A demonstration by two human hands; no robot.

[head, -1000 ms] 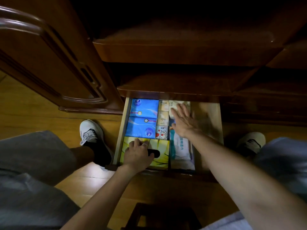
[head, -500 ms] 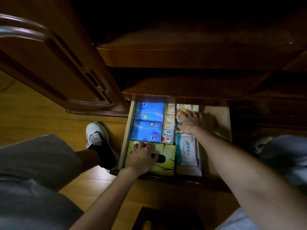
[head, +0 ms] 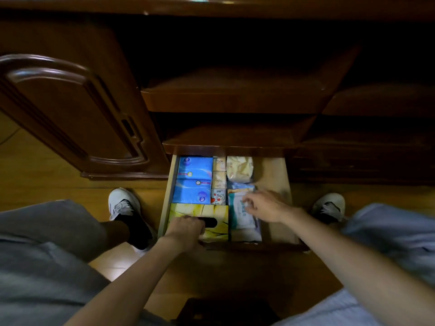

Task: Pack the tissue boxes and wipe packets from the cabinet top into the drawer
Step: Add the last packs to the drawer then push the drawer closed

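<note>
While both forearms reach in from the near edge, the left hand point(head: 184, 228) sits knuckles-up on the yellow tissue box point(head: 213, 214) in the drawer's point(head: 274, 175) near-left corner, fingers curled at the box's dark oval slot; can't tell if they grip anything. Right hand point(head: 264, 205) hovers over the white wipe packet point(head: 242, 216) along the near edge beside the yellow box, fingers loosely bent and blurred, contact unclear. Behind the yellow box, two blue tissue packs point(head: 194, 180) lie one behind the other against the left wall. Just right of them, a column of three small tissue packets point(head: 219, 180) runs front to back. Cream crinkled packet point(head: 239, 169) sits at the far edge, behind the wipe packet. Right strip of the drawer shows bare wood. White shoes point(head: 122, 203) flank the drawer on the wooden floor point(head: 35, 170). Open cabinet door point(head: 70, 114) stands at left.
</note>
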